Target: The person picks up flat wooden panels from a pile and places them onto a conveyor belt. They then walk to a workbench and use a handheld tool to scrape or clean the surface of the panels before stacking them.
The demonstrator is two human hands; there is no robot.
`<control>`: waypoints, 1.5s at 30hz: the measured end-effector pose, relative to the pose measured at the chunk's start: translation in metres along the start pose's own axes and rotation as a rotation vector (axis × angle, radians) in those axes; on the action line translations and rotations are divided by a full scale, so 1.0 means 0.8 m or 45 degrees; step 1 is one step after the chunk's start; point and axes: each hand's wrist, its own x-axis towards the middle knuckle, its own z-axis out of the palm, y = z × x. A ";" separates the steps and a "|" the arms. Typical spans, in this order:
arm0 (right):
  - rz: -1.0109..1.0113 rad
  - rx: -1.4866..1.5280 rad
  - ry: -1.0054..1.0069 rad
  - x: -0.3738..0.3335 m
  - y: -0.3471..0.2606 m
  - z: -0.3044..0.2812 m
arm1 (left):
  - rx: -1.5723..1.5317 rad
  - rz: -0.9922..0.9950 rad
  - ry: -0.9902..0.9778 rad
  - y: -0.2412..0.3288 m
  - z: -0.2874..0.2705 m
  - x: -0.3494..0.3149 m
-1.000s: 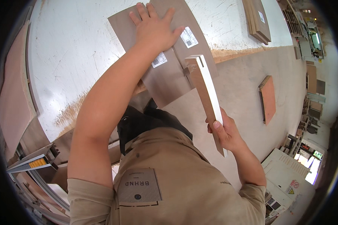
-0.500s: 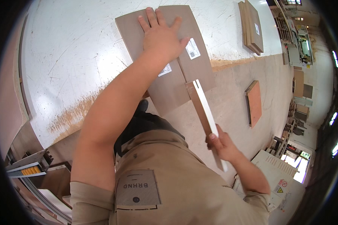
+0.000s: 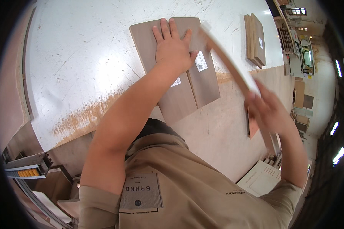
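Two brown wood-grain boards, a left one (image 3: 177, 105) and a right one (image 3: 207, 89), lie side by side on the white worktable, overhanging its near edge. A thin seam runs between them. My left hand (image 3: 174, 51) presses flat on them with fingers spread, mostly over the left board. A white printed label (image 3: 201, 61) shows on the right board; another on the left is partly hidden by my wrist. My right hand (image 3: 269, 108), blurred, grips a long narrow strip (image 3: 231, 63) with a brown face and a white edge. Its far end is raised beside the right board's far corner.
The worktable (image 3: 84, 49) has a worn near edge showing bare wood. A stack of brown boards (image 3: 255, 40) stands at its far right. An orange-faced panel (image 3: 253, 126) lies low behind my right hand. A pale machine cabinet (image 3: 262, 177) is at lower right.
My right hand has swung up and to the right with the strip. The strip's far end has left the boards' near end and risen beside their far right corner. My left hand stays on the boards.
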 end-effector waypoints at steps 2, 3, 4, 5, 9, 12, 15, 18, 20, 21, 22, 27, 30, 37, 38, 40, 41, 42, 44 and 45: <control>-0.131 -0.323 0.370 0.075 0.027 0.003 | -0.074 0.006 0.051 0.000 0.007 0.002; -0.334 -0.531 0.635 0.123 0.063 0.011 | -0.098 0.033 0.044 0.003 0.005 0.003; -0.241 -0.672 0.689 0.172 0.081 0.012 | -0.105 0.044 0.035 0.004 0.005 0.005; -0.193 -0.713 0.729 0.210 0.092 0.017 | -0.111 0.062 0.092 0.001 0.005 0.006; -0.231 -0.712 0.906 0.302 0.103 0.031 | -0.061 0.190 0.361 -0.026 0.009 0.016; -0.593 -0.565 1.297 0.321 0.099 0.065 | -0.209 0.388 0.630 -0.053 -0.002 0.030; -0.631 -0.298 0.901 0.265 0.052 0.120 | -0.363 0.394 0.732 -0.077 -0.016 0.020; -0.495 -0.400 0.810 0.224 0.028 0.148 | -0.455 0.320 0.751 -0.101 -0.026 -0.009; -0.374 -0.354 0.783 0.221 0.018 0.151 | -0.575 0.211 0.691 -0.127 -0.036 -0.033; -0.349 -0.325 0.796 0.220 0.013 0.150 | -0.579 0.166 0.694 -0.139 -0.044 -0.045; -0.325 -0.297 0.810 0.218 0.010 0.148 | -0.582 0.121 0.697 -0.150 -0.052 -0.060; -0.408 -0.194 0.996 0.177 -0.034 0.140 | -0.590 -0.068 0.672 -0.220 -0.113 -0.123; -0.522 -0.222 0.937 0.157 -0.085 0.169 | -0.508 -0.089 0.639 -0.251 -0.146 -0.143; -0.321 -0.541 0.850 0.164 -0.148 0.235 | -0.442 -0.048 0.606 -0.310 -0.182 -0.174; -0.289 -0.451 0.763 0.162 -0.150 0.229 | -0.448 -0.057 0.595 -0.316 -0.183 -0.176; -0.225 -0.266 0.591 0.155 -0.154 0.219 | -0.458 -0.068 0.571 -0.327 -0.185 -0.182; -0.220 -0.235 0.592 0.153 -0.153 0.220 | -0.483 -0.051 0.567 -0.331 -0.182 -0.183; -0.199 -0.210 0.609 0.155 -0.147 0.225 | -0.485 -0.039 0.569 -0.336 -0.178 -0.185; -0.192 -0.198 0.684 0.163 -0.134 0.224 | -0.467 -0.029 0.586 -0.351 -0.169 -0.188; -0.182 -0.171 0.676 0.155 -0.136 0.214 | -0.485 -0.050 0.590 -0.357 -0.168 -0.192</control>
